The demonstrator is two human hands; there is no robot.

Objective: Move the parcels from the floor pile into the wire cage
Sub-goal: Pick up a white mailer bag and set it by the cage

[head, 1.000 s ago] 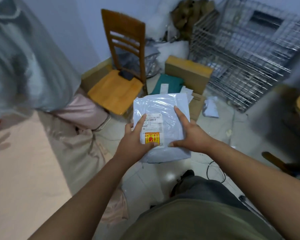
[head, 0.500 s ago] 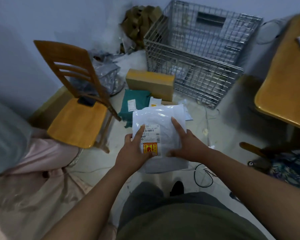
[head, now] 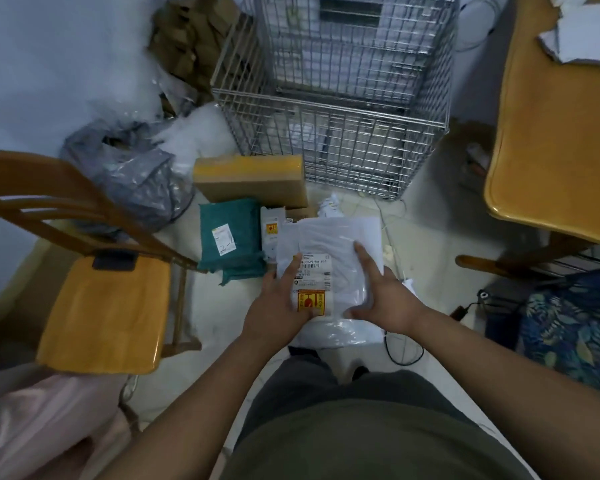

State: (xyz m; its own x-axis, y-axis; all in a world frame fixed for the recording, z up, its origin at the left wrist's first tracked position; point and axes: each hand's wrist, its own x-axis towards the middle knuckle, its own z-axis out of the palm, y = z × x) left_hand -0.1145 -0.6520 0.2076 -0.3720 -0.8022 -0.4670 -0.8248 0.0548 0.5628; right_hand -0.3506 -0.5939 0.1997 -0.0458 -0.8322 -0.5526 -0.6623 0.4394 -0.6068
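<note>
Gripping white parcel [head: 340,244] w/ both hands, held flat above floor [head: 430,216], short of cage [head: 333,98]. L hand [head: 278,306]: index straight up over label [head: 314,271], thumb pressed on it, other fingers round L edge, hidden. R hand [head: 385,303]: mirrored pose at R edge. Forearms reaching fwd, nearly parallel. Open-topped cage dead ahead, near wire wall facing. Box [head: 250,181] against cage front, L side; green bag [head: 229,237] on floor just L of parcel. Chair [head: 101,306] L, table [head: 551,133] R. Bare floor strip btwn box and table, up to cage.
</note>
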